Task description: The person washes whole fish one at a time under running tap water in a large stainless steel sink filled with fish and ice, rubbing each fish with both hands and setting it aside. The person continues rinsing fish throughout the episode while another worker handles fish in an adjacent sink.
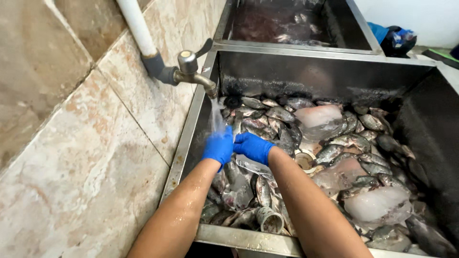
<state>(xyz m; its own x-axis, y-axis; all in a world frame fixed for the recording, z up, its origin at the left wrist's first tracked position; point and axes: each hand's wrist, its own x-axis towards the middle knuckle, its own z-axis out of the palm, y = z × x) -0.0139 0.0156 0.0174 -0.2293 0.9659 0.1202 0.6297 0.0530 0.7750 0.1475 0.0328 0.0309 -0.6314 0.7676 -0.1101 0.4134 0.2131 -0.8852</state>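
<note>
On the far left a tiled wall (91,157) of mottled beige and brown runs down beside the basin. A white pipe (137,26) slants across it to a grey elbow and a brass tap (191,71) with a dark lever, whose spout hangs over the left edge of a steel sink (189,129). A thin stream of water (216,117) falls from the spout straight onto the hands.

The left hand (219,147), in a blue glove, sits directly under that stream, its fingers curled downward and close together. Just beside it, touching or nearly so, is the right hand (253,147), also blue-gloved, its fingers bent toward the left hand. A fish (237,128) appears to lie between the two gloves, its dark upper end showing just above the fingertips; the gloves hide the rest, so it cannot be told how firmly either hand grips it. Both wet bare forearms reach in from the bottom edge.

Under and around the hands the sink is heaped with small grey, scaly fish (282,114), lying in every direction. Among them to the right are pale blocks of ice (318,116), one near the back wall and others lower at the right. A round whitish cup-like thing (305,161) lies just right of the right wrist, and another round container (270,220) rests near the front rim.

Behind, a second steel basin (287,24) holds dark reddish water. At the upper right lies a blue cloth or bag (380,31).
</note>
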